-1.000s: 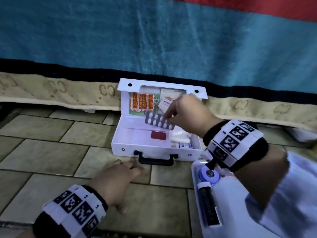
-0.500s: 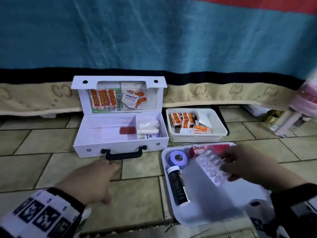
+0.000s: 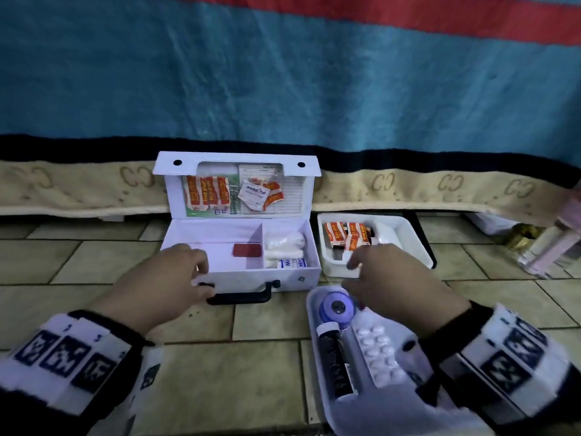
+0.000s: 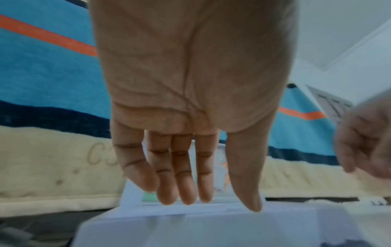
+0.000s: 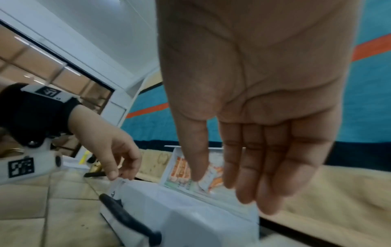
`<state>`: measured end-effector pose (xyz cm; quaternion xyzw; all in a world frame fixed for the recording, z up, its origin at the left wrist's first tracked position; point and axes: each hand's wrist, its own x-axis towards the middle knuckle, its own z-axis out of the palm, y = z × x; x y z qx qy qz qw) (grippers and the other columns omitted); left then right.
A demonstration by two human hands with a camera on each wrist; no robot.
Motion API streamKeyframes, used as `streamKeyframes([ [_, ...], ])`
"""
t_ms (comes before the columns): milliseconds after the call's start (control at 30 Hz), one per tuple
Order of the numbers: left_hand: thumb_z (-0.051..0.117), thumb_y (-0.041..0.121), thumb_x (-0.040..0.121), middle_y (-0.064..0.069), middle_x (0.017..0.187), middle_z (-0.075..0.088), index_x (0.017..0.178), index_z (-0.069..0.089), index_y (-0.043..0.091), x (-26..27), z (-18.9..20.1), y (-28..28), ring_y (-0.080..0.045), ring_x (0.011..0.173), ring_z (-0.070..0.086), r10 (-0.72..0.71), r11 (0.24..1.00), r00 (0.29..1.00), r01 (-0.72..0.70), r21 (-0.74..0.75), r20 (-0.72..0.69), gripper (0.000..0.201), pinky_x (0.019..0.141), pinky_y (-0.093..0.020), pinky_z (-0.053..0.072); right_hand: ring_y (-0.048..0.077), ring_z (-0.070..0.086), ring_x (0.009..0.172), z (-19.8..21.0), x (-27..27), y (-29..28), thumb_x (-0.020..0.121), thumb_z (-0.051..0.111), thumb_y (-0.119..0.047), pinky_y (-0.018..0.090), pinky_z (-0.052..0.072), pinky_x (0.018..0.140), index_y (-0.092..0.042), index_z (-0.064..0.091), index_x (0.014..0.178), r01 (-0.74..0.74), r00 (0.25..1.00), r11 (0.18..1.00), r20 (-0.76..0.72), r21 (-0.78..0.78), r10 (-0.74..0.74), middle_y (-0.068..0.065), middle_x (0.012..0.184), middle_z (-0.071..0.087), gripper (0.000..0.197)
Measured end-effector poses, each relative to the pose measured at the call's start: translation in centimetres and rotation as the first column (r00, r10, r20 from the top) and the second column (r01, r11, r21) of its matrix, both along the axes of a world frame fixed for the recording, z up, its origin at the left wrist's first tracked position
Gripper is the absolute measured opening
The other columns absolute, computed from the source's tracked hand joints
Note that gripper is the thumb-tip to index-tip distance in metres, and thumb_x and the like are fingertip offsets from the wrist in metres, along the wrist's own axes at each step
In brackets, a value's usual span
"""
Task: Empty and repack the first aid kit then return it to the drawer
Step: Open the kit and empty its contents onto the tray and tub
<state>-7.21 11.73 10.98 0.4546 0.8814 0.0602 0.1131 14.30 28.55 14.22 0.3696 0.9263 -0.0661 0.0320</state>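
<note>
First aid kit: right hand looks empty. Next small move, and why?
Probably reach the right hand into the first aid kit's right compartment and take a white roll. That hand is open, holding nothing, over the near tray where the blister pack lies. The kit isn't emptied: rolls, a red piece and lid packets remain, and the left hand touches its front rim.

white first aid kit (image 3: 251, 272); black handle (image 3: 242, 297); blue-and-red striped blanket (image 3: 314, 73)
</note>
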Motion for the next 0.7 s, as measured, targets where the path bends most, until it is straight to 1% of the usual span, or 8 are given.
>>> streamKeyframes([
  [67,0.066,0.036,0.083,0.006,0.099,0.049,0.099,0.057,0.026,-1.6,-0.2,0.3,-0.012,0.09,0.051,0.019,0.999,0.999,-0.02,-0.028,-0.041,0.021,0.072,-0.025,0.038,0.025,0.062,0.096,0.7,-4.2,-0.1,0.085,0.055,-0.026,0.034,0.048,0.085,-0.018,0.062,0.106,-0.164,0.986,0.986,-0.008,0.042,0.164,0.004,0.103,0.065,0.024],
  [200,0.065,0.028,0.085,0.003,0.107,0.062,0.098,0.066,0.025,-4.0,-1.1,0.7,-0.015,0.099,0.056,-0.001,0.992,0.997,-0.009,-0.126,-0.083,0.013,0.084,-0.03,0.047,0.027,0.058,0.091,0.0,-13.2,-0.8,0.09,0.051,-0.015,0.031,0.045,0.068,-0.01,0.062,0.109,-0.46,0.884,0.878,0.167,0.135,0.437,0.009,0.109,0.06,0.022],
  [367,0.071,0.024,0.081,-0.002,0.102,0.066,0.094,0.069,0.023,-4.3,-1.8,0.9,-0.021,0.097,0.06,0.075,0.986,0.996,-0.082,-0.145,-0.049,0.013,0.075,-0.027,0.045,0.023,0.054,0.069,-3.6,-19.8,-0.2,0.094,0.051,-0.025,0.028,0.042,0.054,-0.011,0.062,0.097,-0.626,0.742,0.769,0.401,0.126,0.538,0.003,0.092,0.061,0.018],
  [467,0.068,0.018,0.084,-0.006,0.104,0.064,0.097,0.069,0.019,-4.1,-2.1,0.9,-0.025,0.097,0.061,0.089,0.986,0.993,-0.098,-0.138,-0.075,0.014,0.07,-0.027,0.042,0.014,0.048,0.053,-6.2,-21.3,1.1,0.09,0.052,-0.023,0.026,0.048,0.057,-0.014,0.058,0.077,-0.685,0.682,0.714,0.472,0.143,0.559,-0.005,0.073,0.055,0.017],
  [500,0.066,0.016,0.085,-0.006,0.105,0.064,0.099,0.069,0.018,-4.0,-2.2,1.0,-0.025,0.097,0.062,0.086,0.984,0.992,-0.099,-0.147,-0.091,0.015,0.07,-0.027,0.042,0.016,0.054,0.061,-6.5,-21.5,1.3,0.09,0.052,-0.021,0.026,0.046,0.06,-0.013,0.059,0.08,-0.69,0.67,0.712,0.489,0.131,0.559,-0.004,0.077,0.058,0.015],
  [567,0.063,0.013,0.086,-0.007,0.106,0.064,0.101,0.069,0.016,-3.9,-2.2,1.1,-0.026,0.097,0.062,0.086,0.982,0.988,-0.105,-0.157,-0.125,0.016,0.068,-0.028,0.042,0.022,0.061,0.091,-6.8,-21.8,1.3,0.09,0.053,-0.016,0.027,0.044,0.068,-0.01,0.059,0.101,-0.702,0.652,0.707,0.475,0.084,0.591,0.002,0.107,0.062,0.015],
  [633,0.061,0.011,0.087,-0.008,0.106,0.064,0.104,0.068,0.017,-3.9,-2.3,1.1,-0.027,0.098,0.062,0.087,0.98,0.985,-0.112,-0.163,-0.152,0.019,0.069,-0.029,0.043,0.026,0.06,0.099,-6.6,-21.8,0.6,0.088,0.055,-0.014,0.032,0.051,0.076,-0.008,0.053,0.112,-0.723,0.632,0.688,0.458,0.057,0.626,0.009,0.116,0.06,0.025],
  [700,0.061,0.012,0.086,-0.007,0.107,0.064,0.105,0.068,0.018,-3.8,-2.3,1.1,-0.027,0.099,0.062,0.091,0.979,0.982,-0.119,-0.167,-0.169,0.02,0.07,-0.03,0.044,0.028,0.058,0.105,-6.3,-21.7,-0.5,0.091,0.052,-0.014,0.03,0.047,0.078,-0.008,0.049,0.12,-0.732,0.606,0.681,0.468,0.012,0.644,0.011,0.121,0.057,0.03],
])
